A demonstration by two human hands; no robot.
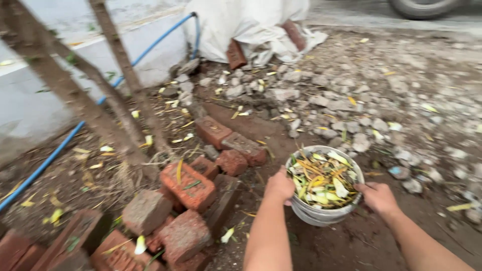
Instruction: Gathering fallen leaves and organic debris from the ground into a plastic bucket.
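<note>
Bare earth strewn with rubble and fallen leaves makes up the ground (351, 236) of this outdoor yard. Over it, low in the middle of the view, a grey metal bucket (321, 213) is held up, filled to the brim with yellow and green leaf litter (324, 181). Both hands grip it: the left hand (279, 186) is closed on the near left rim, the right hand (377, 197) is closed on the right rim. Just left of the bucket lies a rough row of red bricks (193, 184), some stacked and broken. Beyond them rise thin tree trunks (75, 95), with a blue hose (55, 150) running along a pale wall. Further back, a white tarp (251, 25) covers a heap beside grey stones (321, 100)
</note>
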